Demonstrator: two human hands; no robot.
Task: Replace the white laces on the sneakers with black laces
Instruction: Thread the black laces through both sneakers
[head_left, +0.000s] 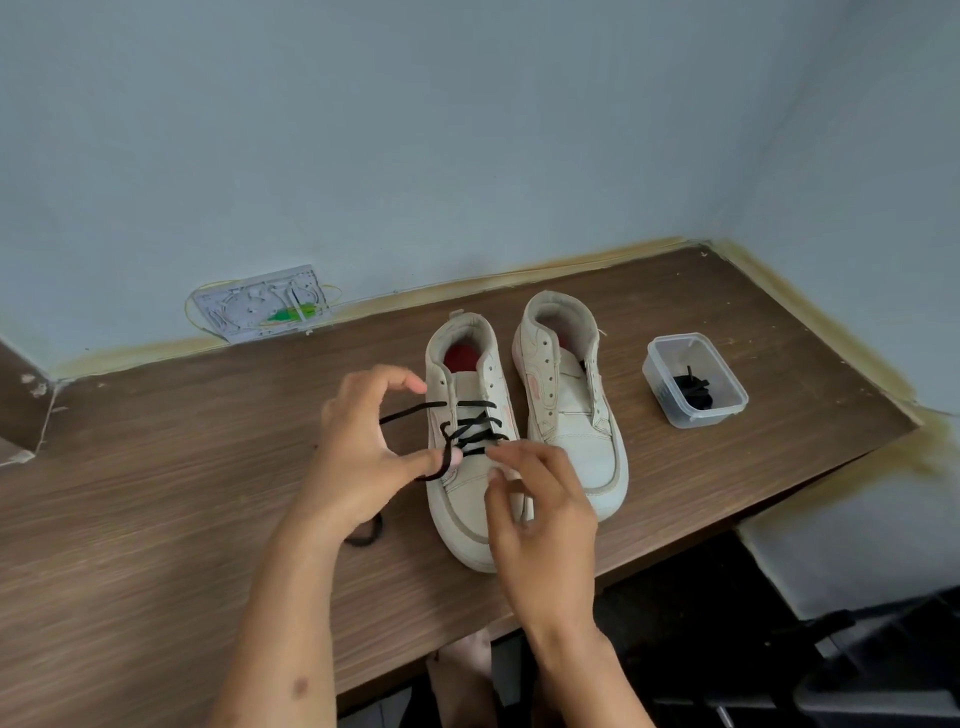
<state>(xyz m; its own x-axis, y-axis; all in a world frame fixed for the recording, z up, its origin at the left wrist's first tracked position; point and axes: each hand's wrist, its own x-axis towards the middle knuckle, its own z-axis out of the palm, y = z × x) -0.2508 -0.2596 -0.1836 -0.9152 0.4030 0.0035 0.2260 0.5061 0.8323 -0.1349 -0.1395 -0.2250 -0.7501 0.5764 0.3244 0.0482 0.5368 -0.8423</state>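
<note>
Two cream sneakers stand side by side on the wooden table (156, 519), toes toward me. The left sneaker (467, 499) has a black lace (470, 426) threaded through its lower eyelets, crossing over the tongue. My left hand (363, 447) pinches a loop of that lace at the shoe's left side; the lace's loose end trails under my wrist onto the table. My right hand (540, 509) rests on the toe of the left sneaker, fingers loosely bent toward the lacing. The right sneaker (571, 405) has no lace in its eyelets.
A clear plastic box (693, 382) holding another black lace stands to the right of the shoes. A white wall plate (260, 312) with wires sits at the table's back edge. The table's front edge runs diagonally near my right wrist.
</note>
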